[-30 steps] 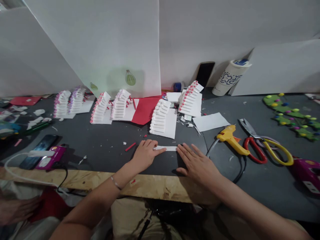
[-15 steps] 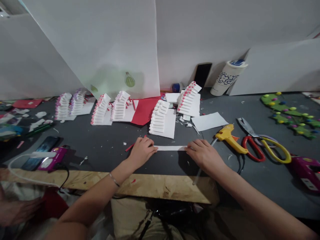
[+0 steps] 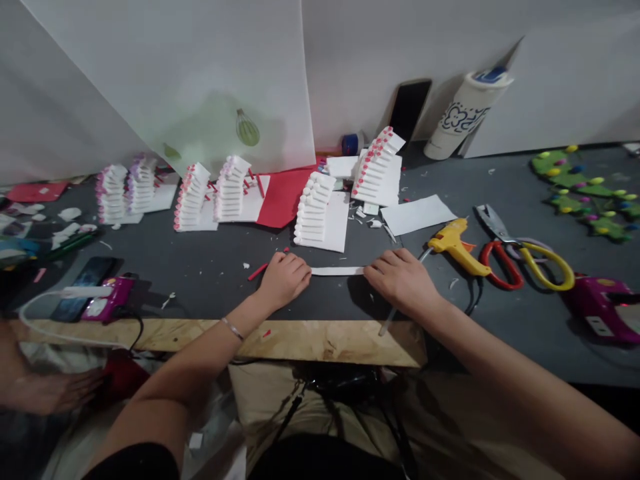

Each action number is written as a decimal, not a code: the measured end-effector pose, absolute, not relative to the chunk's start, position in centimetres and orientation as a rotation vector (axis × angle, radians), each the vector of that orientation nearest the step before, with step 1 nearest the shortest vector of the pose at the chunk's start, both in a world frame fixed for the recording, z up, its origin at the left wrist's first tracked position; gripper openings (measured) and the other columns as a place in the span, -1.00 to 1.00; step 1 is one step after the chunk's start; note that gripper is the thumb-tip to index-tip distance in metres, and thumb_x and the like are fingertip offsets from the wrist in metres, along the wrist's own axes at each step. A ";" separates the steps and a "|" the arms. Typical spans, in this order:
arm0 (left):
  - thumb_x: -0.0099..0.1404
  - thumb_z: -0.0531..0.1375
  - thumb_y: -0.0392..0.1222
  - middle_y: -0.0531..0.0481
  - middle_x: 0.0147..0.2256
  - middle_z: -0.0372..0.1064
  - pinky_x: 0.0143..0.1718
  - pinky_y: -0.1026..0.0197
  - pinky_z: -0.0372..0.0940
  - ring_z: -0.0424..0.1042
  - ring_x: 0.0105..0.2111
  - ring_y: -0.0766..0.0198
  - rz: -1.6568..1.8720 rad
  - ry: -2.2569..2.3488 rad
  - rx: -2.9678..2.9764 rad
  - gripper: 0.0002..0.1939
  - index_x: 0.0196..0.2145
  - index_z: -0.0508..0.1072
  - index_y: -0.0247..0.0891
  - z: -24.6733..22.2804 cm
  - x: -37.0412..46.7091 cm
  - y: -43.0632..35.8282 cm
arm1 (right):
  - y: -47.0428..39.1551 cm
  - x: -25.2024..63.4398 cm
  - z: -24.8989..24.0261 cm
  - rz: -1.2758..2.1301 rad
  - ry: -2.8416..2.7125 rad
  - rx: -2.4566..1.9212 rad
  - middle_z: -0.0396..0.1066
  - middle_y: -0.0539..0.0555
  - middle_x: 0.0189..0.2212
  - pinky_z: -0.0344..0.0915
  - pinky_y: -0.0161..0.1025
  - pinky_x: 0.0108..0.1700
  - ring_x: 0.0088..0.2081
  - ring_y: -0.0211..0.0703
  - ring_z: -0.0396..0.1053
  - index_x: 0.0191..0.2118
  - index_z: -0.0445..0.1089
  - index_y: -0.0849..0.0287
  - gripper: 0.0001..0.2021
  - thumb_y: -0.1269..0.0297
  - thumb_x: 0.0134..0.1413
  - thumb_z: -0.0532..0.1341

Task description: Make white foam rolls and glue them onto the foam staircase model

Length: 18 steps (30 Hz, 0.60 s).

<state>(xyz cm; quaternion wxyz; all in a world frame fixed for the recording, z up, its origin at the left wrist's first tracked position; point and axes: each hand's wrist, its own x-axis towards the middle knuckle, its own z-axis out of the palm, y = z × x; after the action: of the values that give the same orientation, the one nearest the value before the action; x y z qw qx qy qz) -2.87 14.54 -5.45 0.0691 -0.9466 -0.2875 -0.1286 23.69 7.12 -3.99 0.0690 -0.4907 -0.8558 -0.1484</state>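
- Table (image 3: 215,273): dk grey top, raw wood front edge (image 3: 300,337).
- Back, L to ctr: 6 white card pcs (image 3: 314,210) w/ stick rows, most tips coloured; red sheet (image 3: 287,197) btwn two.
- Ctr: short red stick (image 3: 257,272).
- R of ctr: white sheet (image 3: 419,213); yellow glue gun (image 3: 457,247); scissors (image 3: 509,239), open.
- Far R: green pc (image 3: 583,187) w/ coloured balls; purple blk (image 3: 607,310).
- L: phone (image 3: 83,290), 2nd purple blk (image 3: 111,299) alongside.
- Back R: patterned cup (image 3: 463,117).

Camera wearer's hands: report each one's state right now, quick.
Left hand: closed, holding the left end of the white strip.
Right hand: closed, holding the strip's right end.
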 end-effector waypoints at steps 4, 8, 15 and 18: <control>0.37 0.06 -0.22 -0.05 -0.33 0.49 -0.22 0.08 0.05 0.35 -0.29 0.20 -0.375 -0.929 -2.925 -0.80 -0.32 0.48 -0.23 -5.3 -3.1 14.4 | 7.2 23.8 -4.2 -0.403 -2.580 -1.530 0.41 0.11 -0.46 -0.03 -0.14 -0.24 -0.32 -0.06 0.17 -0.42 0.43 0.17 -0.79 0.45 0.18 0.10; 0.36 0.07 -0.21 -0.03 -0.31 0.49 -0.20 0.08 0.06 0.35 -0.25 0.19 -0.410 -1.057 -2.963 -0.81 -0.31 0.49 -0.21 -5.3 -3.3 14.4 | 7.3 24.0 -4.8 -0.354 -2.504 -1.598 0.44 0.12 -0.36 0.00 -0.14 -0.21 -0.27 -0.05 0.20 -0.36 0.45 0.15 -0.80 0.39 0.21 0.09; 0.37 0.08 -0.17 -0.04 -0.31 0.49 -0.17 0.06 0.05 0.34 -0.23 0.18 -0.406 -1.124 -3.009 -0.78 -0.34 0.50 -0.21 -5.3 -3.4 14.6 | 7.3 24.5 -5.2 -0.293 -2.490 -1.569 0.45 0.10 -0.28 0.02 -0.16 -0.19 -0.23 -0.06 0.21 -0.28 0.46 0.13 -0.78 0.33 0.27 0.06; 0.36 0.12 -0.14 -0.03 -0.32 0.49 -0.18 0.06 0.05 0.34 -0.24 0.18 -0.426 -1.193 -3.022 -0.79 -0.37 0.49 -0.22 -5.3 -3.6 14.7 | 7.4 24.8 -5.6 -0.190 -2.416 -1.603 0.45 0.12 -0.23 0.05 -0.16 -0.19 -0.20 -0.05 0.23 -0.29 0.46 0.13 -0.77 0.30 0.28 0.06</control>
<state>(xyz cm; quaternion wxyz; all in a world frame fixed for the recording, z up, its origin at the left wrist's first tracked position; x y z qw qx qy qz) -3.55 14.68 -5.32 -0.0673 -0.9201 -0.3633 -0.1297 24.79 7.43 -5.60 0.1178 -0.5479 -0.8257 -0.0649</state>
